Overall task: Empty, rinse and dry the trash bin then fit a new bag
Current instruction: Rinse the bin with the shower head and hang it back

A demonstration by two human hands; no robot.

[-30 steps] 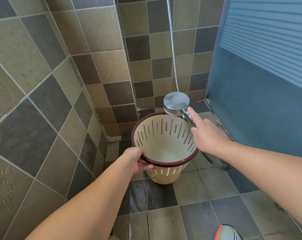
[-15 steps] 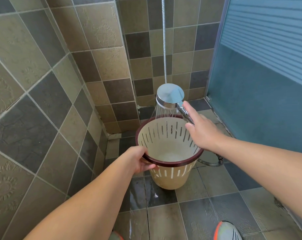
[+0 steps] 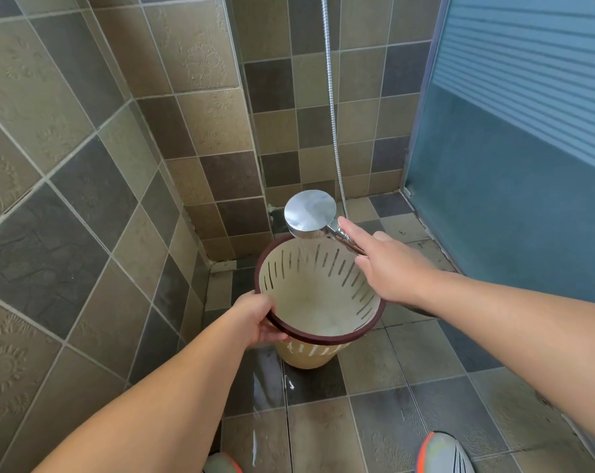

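A cream plastic trash bin [image 3: 309, 298] with slotted walls and a dark red rim is held above the wet floor, its mouth tilted toward me. My left hand [image 3: 255, 319] grips the rim at its near left. My right hand [image 3: 388, 271] holds the handle of a chrome shower head [image 3: 309, 213] over the bin's far rim. Water sprays from the head down onto the bin's inner far wall. Foamy water shows at the bottom of the bin. The bin holds no bag.
The metal shower hose [image 3: 333, 124] hangs down the tiled back wall. Tiled walls close in on the left and behind. A blue frosted glass door [image 3: 514, 165] stands on the right. The floor tiles [image 3: 374, 421] are wet. Shoe tips [image 3: 443, 452] show at the bottom edge.
The shower head has shifted slightly across the bin's far rim while spraying. The bin stays tilted in my left hand. The view has shifted a little.
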